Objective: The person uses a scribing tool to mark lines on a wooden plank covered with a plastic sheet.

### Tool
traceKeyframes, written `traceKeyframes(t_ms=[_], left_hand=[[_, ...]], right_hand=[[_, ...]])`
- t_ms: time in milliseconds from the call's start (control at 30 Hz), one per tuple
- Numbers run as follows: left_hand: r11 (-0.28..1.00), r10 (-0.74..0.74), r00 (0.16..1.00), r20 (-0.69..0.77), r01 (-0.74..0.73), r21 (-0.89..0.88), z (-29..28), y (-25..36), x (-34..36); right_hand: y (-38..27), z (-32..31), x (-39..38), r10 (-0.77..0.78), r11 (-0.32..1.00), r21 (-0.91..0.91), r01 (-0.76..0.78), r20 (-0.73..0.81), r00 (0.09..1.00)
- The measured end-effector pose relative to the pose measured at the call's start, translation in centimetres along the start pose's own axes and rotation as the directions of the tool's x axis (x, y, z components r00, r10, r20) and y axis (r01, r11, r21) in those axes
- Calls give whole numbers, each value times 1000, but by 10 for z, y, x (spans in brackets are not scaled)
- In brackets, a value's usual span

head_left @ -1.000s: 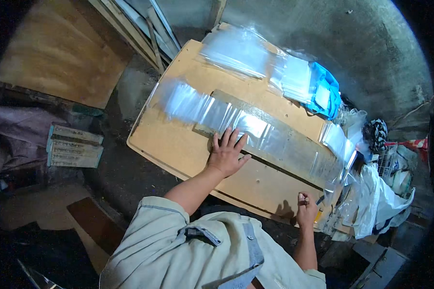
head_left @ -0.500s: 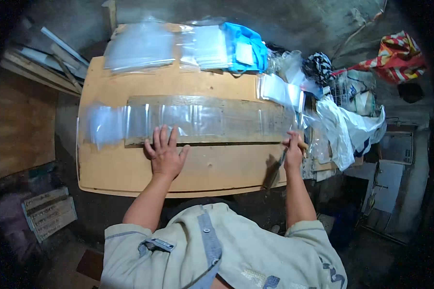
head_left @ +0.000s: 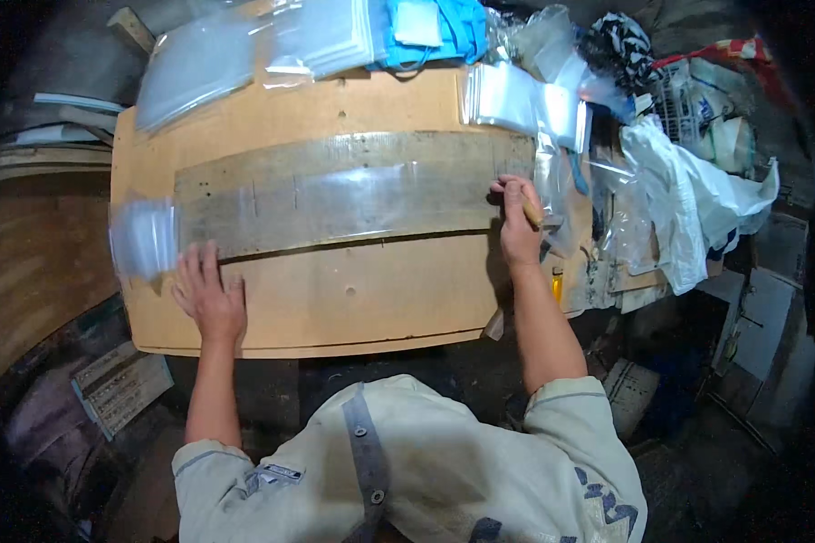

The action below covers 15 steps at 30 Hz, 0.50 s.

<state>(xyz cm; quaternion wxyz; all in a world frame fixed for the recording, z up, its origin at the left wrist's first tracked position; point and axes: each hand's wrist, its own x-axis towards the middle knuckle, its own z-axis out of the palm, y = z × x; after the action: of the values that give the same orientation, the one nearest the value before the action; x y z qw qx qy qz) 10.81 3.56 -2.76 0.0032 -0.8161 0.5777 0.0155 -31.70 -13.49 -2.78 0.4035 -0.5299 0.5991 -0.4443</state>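
A clear plastic strip (head_left: pixel 362 196) lies along a long flat board (head_left: pixel 462 163) on the wooden table. My left hand (head_left: pixel 213 290) is open, its fingers spread over the board's near left corner. Just left of those fingers, a pile of clear plastic pieces (head_left: pixel 145 237) rests at the table's left edge. Near the board's right end, my right hand (head_left: pixel 521 222) is closed around the wooden handle of a knife (head_left: pixel 493 324). Its blade points back toward me and is mostly hidden by my hand and forearm; only the end shows near the table's front edge.
Stacks of clear plastic sheets (head_left: pixel 199 68) and a blue bag (head_left: pixel 435 36) lie along the table's far side. Folded plastic (head_left: pixel 507 98) sits beyond the board's right end. A white plastic bag (head_left: pixel 679 208) and a yellow lighter-like object (head_left: pixel 557 285) are at the right.
My left hand has slid left along the board toward the plastic pile. My right hand, still holding the knife, has moved slightly up and left in the picture. The view has shifted.
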Motion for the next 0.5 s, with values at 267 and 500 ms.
traceKeyframes(t_ms=[267,500], left_hand=[[854,402,915,-41,-391,-344,-14,135,2],[876,443,886,138,-394,-278,-7,187,21]], right_hand=[[2,-5,-16,36,999,22,-37,42,998],[5,-19,3,7,999,40,-7,-5,1000]])
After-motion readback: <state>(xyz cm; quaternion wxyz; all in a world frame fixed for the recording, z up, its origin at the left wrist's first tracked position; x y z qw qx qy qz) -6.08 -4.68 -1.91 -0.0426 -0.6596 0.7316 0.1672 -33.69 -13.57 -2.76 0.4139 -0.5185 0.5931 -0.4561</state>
